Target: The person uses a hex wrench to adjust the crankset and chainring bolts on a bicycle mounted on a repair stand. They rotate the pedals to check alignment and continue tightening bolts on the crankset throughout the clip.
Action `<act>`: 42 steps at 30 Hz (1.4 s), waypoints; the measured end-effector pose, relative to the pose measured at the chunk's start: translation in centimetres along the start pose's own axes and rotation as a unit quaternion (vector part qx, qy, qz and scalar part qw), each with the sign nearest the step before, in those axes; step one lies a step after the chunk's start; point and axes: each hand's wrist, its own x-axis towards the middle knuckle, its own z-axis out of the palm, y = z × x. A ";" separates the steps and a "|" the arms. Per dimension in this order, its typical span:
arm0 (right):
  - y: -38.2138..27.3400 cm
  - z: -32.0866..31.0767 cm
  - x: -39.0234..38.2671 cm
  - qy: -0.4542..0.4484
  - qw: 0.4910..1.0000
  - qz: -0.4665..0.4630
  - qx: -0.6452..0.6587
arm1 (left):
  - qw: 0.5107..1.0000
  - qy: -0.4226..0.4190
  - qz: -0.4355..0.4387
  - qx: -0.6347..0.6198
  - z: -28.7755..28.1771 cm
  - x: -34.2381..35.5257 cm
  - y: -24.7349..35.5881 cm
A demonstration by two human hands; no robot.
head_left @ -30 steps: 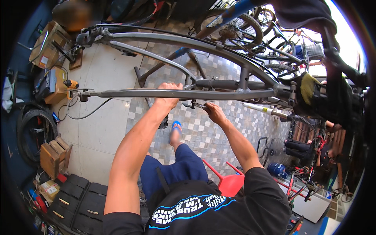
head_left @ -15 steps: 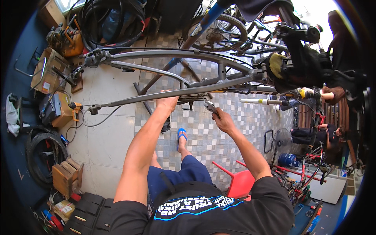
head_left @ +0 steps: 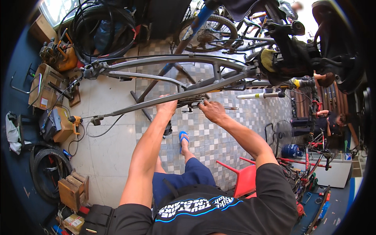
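Note:
A grey bicycle frame (head_left: 156, 101) hangs across in front of me, a chainring (head_left: 192, 101) under its middle. My left hand (head_left: 167, 106) is closed just below the frame's lower tube, by the chainring's left side. Its fingertips are hidden, so what it grips cannot be made out. At the chainring's right side, my right hand (head_left: 212, 111) has bent fingers pressed together around a slim metal hand tool (head_left: 231, 108). Part of this tool sticks out to the right of the hand; its exact kind is unclear.
Bicycles (head_left: 209, 35) stand behind the frame, below a blue stand post (head_left: 201, 21). Tyres (head_left: 49, 168), boxes (head_left: 64, 123) and a cordless drill (head_left: 75, 121) lie at left. A red chair (head_left: 244, 178), a fan (head_left: 281, 135) and another person (head_left: 327, 123) are at right.
My right hand has moved left and slightly up, onto the chainring area, and the tool has turned so that part of it points right. My left hand stays by the chainring.

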 end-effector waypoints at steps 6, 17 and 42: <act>-0.1 0.4 0.0 -0.038 0.999 0.005 -0.004 | 0.998 0.002 0.046 0.052 -0.1 -0.5 0.0; -0.5 -0.5 0.5 -0.056 0.998 0.007 0.000 | 0.999 0.038 0.027 -0.014 0.2 -0.2 -0.3; -0.2 1.5 2.0 -0.011 1.000 -0.025 0.000 | 0.998 -0.048 0.026 0.021 -0.8 0.0 0.2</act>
